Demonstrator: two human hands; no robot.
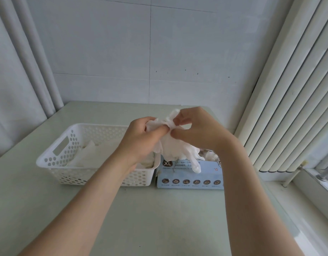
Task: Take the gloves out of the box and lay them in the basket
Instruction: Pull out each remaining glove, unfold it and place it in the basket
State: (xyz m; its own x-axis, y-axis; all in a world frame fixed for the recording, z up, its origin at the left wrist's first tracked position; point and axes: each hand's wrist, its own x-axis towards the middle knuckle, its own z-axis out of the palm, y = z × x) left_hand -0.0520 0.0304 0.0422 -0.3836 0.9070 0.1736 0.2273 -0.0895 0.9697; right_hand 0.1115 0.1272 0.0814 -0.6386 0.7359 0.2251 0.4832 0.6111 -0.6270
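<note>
Pinching one limp white glove (170, 145) above the box (189, 174), left hand (141, 139) and right hand (194, 128) both grip its bunched cuff. Thin, light, clingy film; hold at the cuff. Basket (54, 159) touches the box, toward the table's (159, 218) far edge.

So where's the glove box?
In the head view, the blue box sits on the table right of the white basket, under the glove held by the left hand and right hand.
</note>
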